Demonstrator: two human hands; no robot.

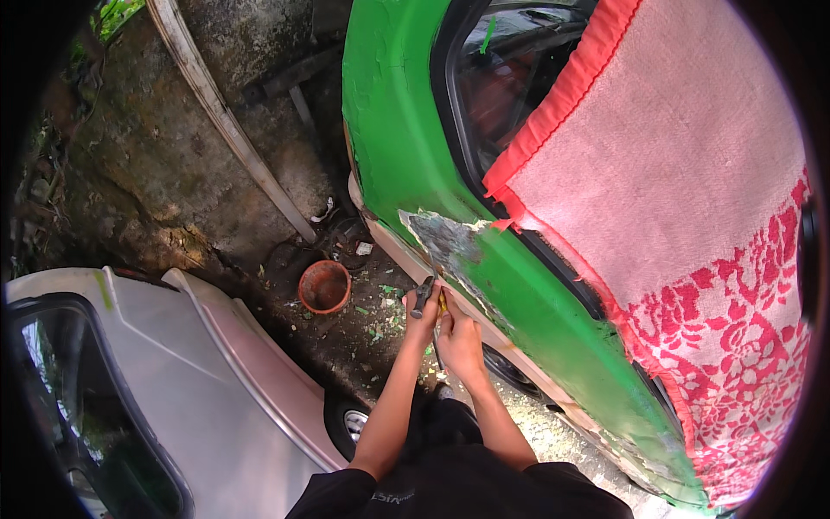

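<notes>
Both hands are closed and close together: the left hand [421, 322] appears to grip a dark-headed hammer [422, 297], the right hand [461, 346] a slim yellow tool [443, 303] just beside it. Both tools are at the lower edge of a green car panel [553, 333], near a stripped grey patch [447, 244]. A pink-and-red towel [666, 164] covers part of the car; a reddish-brown pot [304, 292] stands on debris-strewn ground [341, 350].

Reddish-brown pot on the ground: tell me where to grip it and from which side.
Pinch the reddish-brown pot by its near-right rim, coming down from above on the person's side. Its round mouth faces up, so fingers should fit inside with the thumb outside; the silver car lies to its left, making that approach look less handy.
</notes>
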